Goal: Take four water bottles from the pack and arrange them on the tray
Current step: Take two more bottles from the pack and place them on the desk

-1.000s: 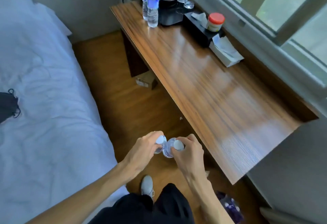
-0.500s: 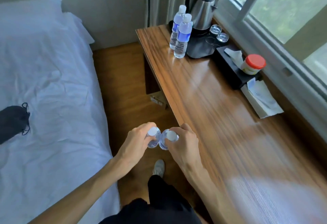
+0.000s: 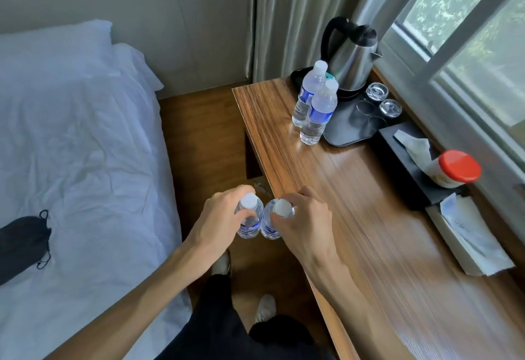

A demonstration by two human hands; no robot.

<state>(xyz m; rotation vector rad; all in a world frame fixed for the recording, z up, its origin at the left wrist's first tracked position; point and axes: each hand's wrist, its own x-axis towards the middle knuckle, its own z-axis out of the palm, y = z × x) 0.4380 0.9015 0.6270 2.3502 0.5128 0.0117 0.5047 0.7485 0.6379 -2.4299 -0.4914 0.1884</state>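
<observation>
Left hand: left hand (image 3: 218, 222) wrapped around the neck and shoulder of a small water bottle (image 3: 250, 219), fingers curled tight, white cap showing above them.
Right hand: right hand (image 3: 305, 222) gripping a second bottle (image 3: 272, 223) the same way, thumb and fingers closed just under its cap.
Held bottles: both upright, side by side, touching or very nearly so; carried in the air over the wooden floor (image 3: 204, 143), just off the near edge of the desk (image 3: 369, 232).
Bottles on desk: two more bottles (image 3: 314, 104) stand upright at the far end of the desk, one just behind the other, blue labels, white caps. They stand on the bare wood, just beside the tray's left edge.
Tray: dark tray (image 3: 349, 129) at the far end, near the window (image 3: 468, 33). It carries a steel kettle (image 3: 352, 61) and upturned glasses (image 3: 383, 101).
Other desk items: black tissue box (image 3: 406, 161) with a red-lidded jar (image 3: 454, 169) on it; a paper pad (image 3: 468, 240) nearer the camera.
Surroundings: bed with white sheets (image 3: 71, 161) to the left, a dark face mask (image 3: 22, 243) lying on it.
Pack: cannot tell where it is.
</observation>
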